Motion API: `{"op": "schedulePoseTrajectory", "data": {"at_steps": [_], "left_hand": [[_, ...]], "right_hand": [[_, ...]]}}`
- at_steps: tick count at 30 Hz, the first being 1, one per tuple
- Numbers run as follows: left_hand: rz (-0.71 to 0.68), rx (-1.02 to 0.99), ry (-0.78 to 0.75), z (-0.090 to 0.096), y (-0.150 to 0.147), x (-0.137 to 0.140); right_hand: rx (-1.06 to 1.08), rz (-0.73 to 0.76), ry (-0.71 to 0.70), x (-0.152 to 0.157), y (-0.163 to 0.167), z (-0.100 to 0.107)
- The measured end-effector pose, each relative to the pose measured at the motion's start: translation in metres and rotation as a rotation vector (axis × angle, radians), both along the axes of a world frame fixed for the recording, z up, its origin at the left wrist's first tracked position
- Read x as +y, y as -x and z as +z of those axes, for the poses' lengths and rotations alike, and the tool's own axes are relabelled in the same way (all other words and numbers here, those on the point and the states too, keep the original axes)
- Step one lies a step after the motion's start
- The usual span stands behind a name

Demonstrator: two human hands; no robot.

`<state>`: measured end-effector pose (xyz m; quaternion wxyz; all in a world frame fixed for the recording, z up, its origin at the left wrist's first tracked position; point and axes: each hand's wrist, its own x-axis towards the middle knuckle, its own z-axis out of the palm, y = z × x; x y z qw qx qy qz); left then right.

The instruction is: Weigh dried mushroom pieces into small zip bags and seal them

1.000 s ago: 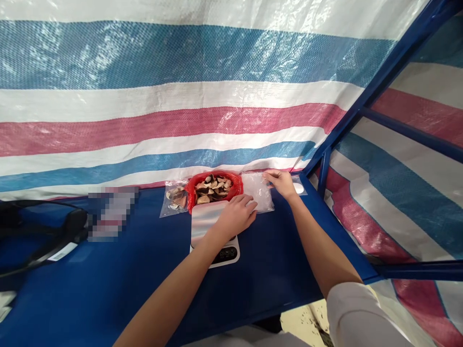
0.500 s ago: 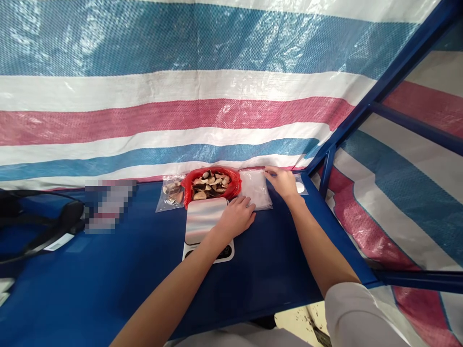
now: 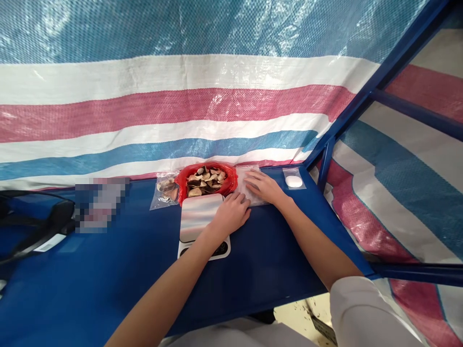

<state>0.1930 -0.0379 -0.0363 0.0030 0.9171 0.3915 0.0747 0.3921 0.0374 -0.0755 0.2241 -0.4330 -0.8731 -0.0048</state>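
My right hand (image 3: 265, 187) lies over a stack of clear plastic bags (image 3: 244, 171), its fingers spread flat on the upper part. Close by, my left hand (image 3: 233, 212) rests at the lower left of the same bags, fingers loosely bent and apart, with nothing visibly gripped. Under my left wrist is a kitchen scale (image 3: 198, 219) with a shiny plate, its display partly covered by my forearm. Behind the scale sits a red bag (image 3: 232, 180), rolled open and full of dried brown-and-cream slices (image 3: 206, 180).
A clear bag holding a few slices (image 3: 166, 190) lies left of the red bag. To the right is a small clear bag with a white oval thing (image 3: 293, 181). Black straps (image 3: 54, 226) lie far left. A striped sheet (image 3: 173, 108) and blue frame bars (image 3: 327, 156) border the blue table (image 3: 253, 279).
My right hand has moved left, from the bags' upper right corner onto the bags, and its fingers have flattened. The small bag with the white oval thing is now uncovered. My left hand stays beside the bags.
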Motion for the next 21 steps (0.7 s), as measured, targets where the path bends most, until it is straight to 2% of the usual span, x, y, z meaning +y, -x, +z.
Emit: {"op": "schedulePoseTrajectory", "data": {"at_steps": [5,11,16,21], "left_hand": [[0.015,0.010,-0.003,-0.002,0.008,0.000],[0.016,0.035,0.000,-0.006,0.011,0.001],[0.022,0.011,0.011,-0.003,0.009,0.000],[0.033,-0.059,-0.031,-0.004,0.012,-0.002]], "right_hand": [[-0.088,0.078,-0.053,0.004,-0.004,-0.009],[-0.132,0.115,-0.048,0.010,-0.004,-0.011],[-0.065,0.069,0.017,0.010,-0.004,0.002],[0.076,-0.033,0.065,-0.006,-0.004,0.022]]}}
